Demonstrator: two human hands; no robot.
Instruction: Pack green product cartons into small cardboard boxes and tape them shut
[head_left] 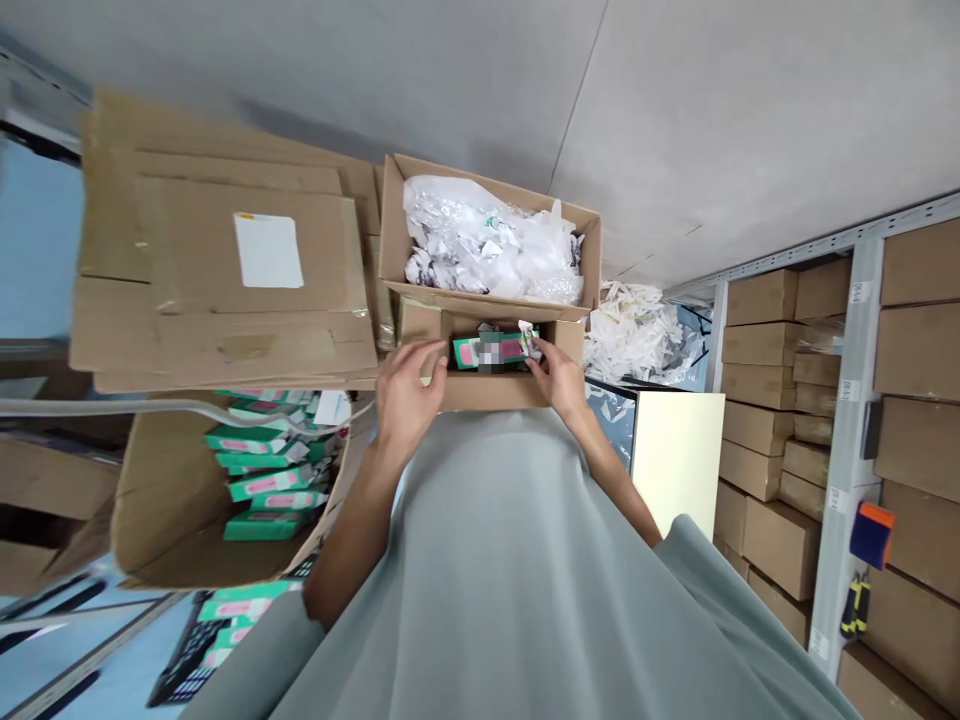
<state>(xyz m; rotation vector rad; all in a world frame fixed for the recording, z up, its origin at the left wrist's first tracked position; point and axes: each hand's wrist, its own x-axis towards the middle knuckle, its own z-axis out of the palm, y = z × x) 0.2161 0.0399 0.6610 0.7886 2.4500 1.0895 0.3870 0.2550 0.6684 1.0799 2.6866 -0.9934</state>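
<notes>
Head: right hand (559, 378) with paper (528, 341), seemingly.

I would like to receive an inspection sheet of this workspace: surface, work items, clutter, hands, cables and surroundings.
Surface: mostly hidden under cardboard; condition cannot be told.
Work items: open carton with a green-pink box inside.
Clutter: flattened cardboard at left; filler carton behind, holding bubble wrap and crumpled paper; paper strips at right.
Hands: left hand at the open carton's left side, fingers and thumb apart; right hand pinches a paper scrap.
Cables: white cable passes across the view of a large carton of green boxes.
Surroundings: wall ahead; shelves with boxes at right.
</notes>
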